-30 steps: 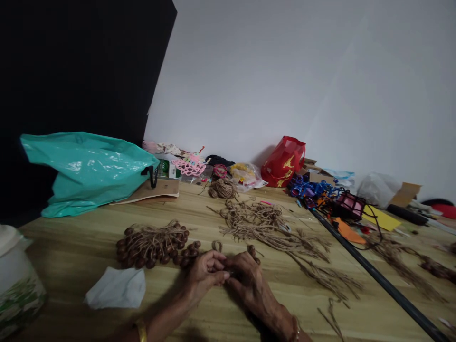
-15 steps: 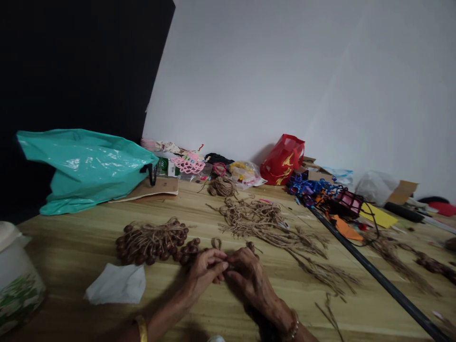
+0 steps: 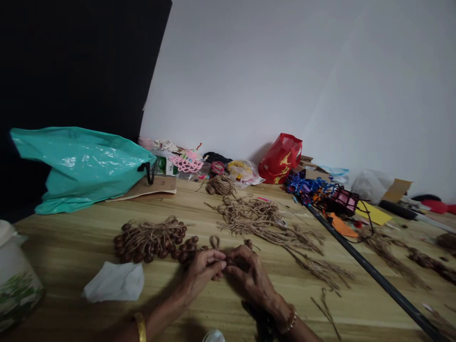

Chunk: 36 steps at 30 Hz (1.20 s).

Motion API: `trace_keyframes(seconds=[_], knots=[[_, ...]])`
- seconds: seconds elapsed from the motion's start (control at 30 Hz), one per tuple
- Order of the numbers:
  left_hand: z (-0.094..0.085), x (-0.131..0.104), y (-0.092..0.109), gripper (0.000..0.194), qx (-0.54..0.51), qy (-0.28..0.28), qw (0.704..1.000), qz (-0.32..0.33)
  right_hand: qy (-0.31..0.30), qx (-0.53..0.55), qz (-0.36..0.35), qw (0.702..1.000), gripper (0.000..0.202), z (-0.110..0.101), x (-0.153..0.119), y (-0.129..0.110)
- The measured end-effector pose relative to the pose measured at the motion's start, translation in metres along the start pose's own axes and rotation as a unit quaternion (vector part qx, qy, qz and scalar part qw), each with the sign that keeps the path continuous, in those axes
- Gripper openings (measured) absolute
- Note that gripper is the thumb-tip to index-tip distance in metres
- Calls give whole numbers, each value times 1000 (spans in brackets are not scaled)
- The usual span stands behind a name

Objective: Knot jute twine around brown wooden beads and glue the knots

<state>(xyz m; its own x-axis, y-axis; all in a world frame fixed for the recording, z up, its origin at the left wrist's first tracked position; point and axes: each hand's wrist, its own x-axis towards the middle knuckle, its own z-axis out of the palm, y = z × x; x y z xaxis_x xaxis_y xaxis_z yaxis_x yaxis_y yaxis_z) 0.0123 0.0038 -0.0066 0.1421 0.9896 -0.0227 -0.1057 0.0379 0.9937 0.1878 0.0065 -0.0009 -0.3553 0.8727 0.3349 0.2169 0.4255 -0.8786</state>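
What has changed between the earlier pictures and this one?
Little: the view shifted slightly, and a white object shows more at the bottom edge. A brown bead shows more clearly between the left hand and right hand. Beaded cords and teal bag stayed put.

Behind the table (image 3: 171, 294) rises a pale, dimly lit wall (image 3: 242, 71), with a black panel (image 3: 78, 61) beyond its left end

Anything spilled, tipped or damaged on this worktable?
Nothing looks spilled or visibly broken. The red gift bag leans to one side near the wall, and a creased white tissue lies near the brown bead bunch; both look like ordinary clutter.
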Motion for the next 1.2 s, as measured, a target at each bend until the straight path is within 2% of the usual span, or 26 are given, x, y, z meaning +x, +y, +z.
trace_keyframes(seconds=[0.23,0.43,0.7,1.0,1.2], knots=[[0,-1,0,32,-8,10,1000,-15,-5,-2,1,1000,26,0,2,-3],[-1,0,1,24,-5,-10,1000,16,5,6,10,1000,24,0,2,-3],[-4,2,-4,19,-33,-4,999,9,7,26,16,1000,21,1,2,-9],[-4,3,-8,22,-31,10,999,0,16,37,2,999,20,1,1,-5],[-3,1,-4,27,-5,-7,1000,7,20,35,-3,999,19,1,2,-4]])
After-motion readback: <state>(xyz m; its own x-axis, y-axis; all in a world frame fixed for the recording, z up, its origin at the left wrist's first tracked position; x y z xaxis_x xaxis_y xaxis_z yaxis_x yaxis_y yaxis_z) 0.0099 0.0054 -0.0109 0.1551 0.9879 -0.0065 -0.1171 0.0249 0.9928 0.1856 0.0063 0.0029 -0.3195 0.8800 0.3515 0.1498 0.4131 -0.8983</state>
